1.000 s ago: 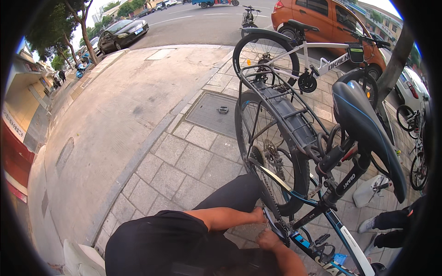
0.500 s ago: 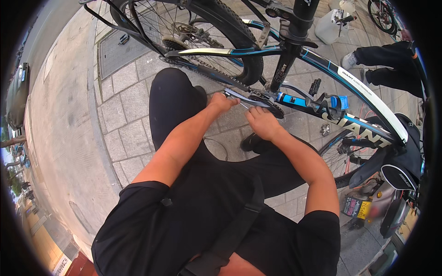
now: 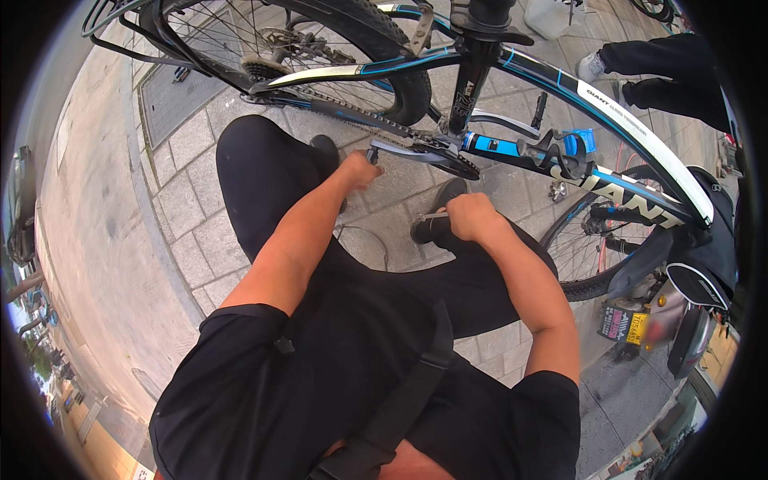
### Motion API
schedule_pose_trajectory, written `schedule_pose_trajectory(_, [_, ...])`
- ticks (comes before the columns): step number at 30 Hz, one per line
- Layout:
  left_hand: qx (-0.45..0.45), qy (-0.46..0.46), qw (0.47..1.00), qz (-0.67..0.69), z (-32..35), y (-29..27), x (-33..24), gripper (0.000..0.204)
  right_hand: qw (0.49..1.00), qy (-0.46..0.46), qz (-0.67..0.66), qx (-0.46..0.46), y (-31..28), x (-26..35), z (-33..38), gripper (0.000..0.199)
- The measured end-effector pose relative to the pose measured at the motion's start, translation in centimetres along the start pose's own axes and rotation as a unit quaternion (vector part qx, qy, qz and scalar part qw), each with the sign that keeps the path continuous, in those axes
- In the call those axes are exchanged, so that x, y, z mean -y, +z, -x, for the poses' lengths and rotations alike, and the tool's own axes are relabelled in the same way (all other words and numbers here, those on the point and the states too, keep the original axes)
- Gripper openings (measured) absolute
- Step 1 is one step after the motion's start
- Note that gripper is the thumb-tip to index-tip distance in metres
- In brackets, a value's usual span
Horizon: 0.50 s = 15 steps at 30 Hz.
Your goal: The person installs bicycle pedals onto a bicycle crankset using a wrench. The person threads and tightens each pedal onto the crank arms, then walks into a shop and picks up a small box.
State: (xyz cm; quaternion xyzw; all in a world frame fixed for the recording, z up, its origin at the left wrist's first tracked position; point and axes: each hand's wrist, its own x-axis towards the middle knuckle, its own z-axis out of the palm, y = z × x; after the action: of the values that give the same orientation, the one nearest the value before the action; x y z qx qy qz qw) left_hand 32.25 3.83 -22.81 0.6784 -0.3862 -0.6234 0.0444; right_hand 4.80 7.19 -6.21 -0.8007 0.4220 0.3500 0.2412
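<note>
A bicycle with a black, white and blue frame (image 3: 596, 90) stands across the far side. My left hand (image 3: 362, 170) is closed at the free end of its silver crank arm (image 3: 416, 152), beside the chainring. A small dark part sticks up at that end, and my fingers partly hide it. Apart from the bicycle and nearer to me, my right hand (image 3: 472, 216) is closed round a thin metal wrench (image 3: 433, 217). The wrench points left, above my shoe; the fist hides its other end.
The rear wheel (image 3: 400, 56) rises at the far left, and the chain runs beside my left hand. A loose pedal (image 3: 558, 190) lies on the paving past the down tube. Another person's legs (image 3: 652, 68) are at the far right, near a whitish container (image 3: 548, 16).
My right hand has drawn back from the crank arm, nearer to me, with the wrench in it. My left hand stays at the crank end. The whole view has shifted slightly.
</note>
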Motion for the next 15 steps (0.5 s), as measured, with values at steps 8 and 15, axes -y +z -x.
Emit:
schedule_pose_trajectory(8, [0.063, -0.042, 0.995, 0.06, -3.9, 6.1, 0.8, 0.031, 0.984, 0.105, -0.138, -0.043, -2.3, -2.1, 5.2, 0.022])
schedule_pose_trajectory(15, [0.115, -0.099, 0.973, 0.171, -2.6, 21.4, -2.1, 0.025, 0.926, 0.211, -0.247, -0.191, -2.7, -4.8, 16.1, 0.021])
